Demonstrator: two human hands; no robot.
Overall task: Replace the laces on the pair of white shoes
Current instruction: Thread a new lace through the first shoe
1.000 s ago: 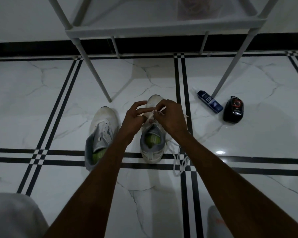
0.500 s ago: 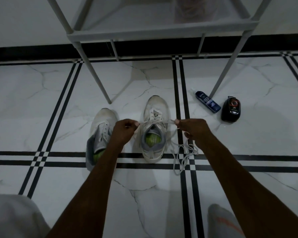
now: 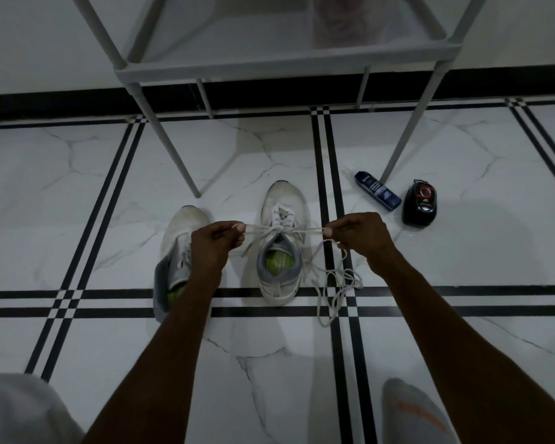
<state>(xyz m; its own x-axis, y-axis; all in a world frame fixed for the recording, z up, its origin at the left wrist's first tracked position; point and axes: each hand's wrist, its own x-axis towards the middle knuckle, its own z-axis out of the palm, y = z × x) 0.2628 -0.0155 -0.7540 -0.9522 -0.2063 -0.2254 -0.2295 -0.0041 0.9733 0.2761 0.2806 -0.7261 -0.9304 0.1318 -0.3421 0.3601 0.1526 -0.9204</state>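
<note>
Two white shoes with grey heels and green insoles stand on the marble floor. The right shoe (image 3: 281, 206) is laced with a white lace (image 3: 305, 231) whose two ends are stretched sideways above its tongue. My left hand (image 3: 213, 243) pinches one end to the shoe's left. On the other side my right hand (image 3: 358, 233) pinches the other end. The slack of the lace lies in loops (image 3: 337, 288) on the floor to the right of the heel. The left shoe (image 3: 181, 232) is partly hidden behind my left wrist.
A grey metal rack (image 3: 282, 64) stands over the floor just behind the shoes, its legs (image 3: 170, 149) close to the toes. A dark blue bottle (image 3: 377, 195) and a black container with a red ring (image 3: 421, 203) lie at the right. My knees show at the bottom corners.
My hands were together over the right shoe's tongue, then moved apart sideways, pulling the lace ends taut. They sit slightly wider now than half a second ago.
</note>
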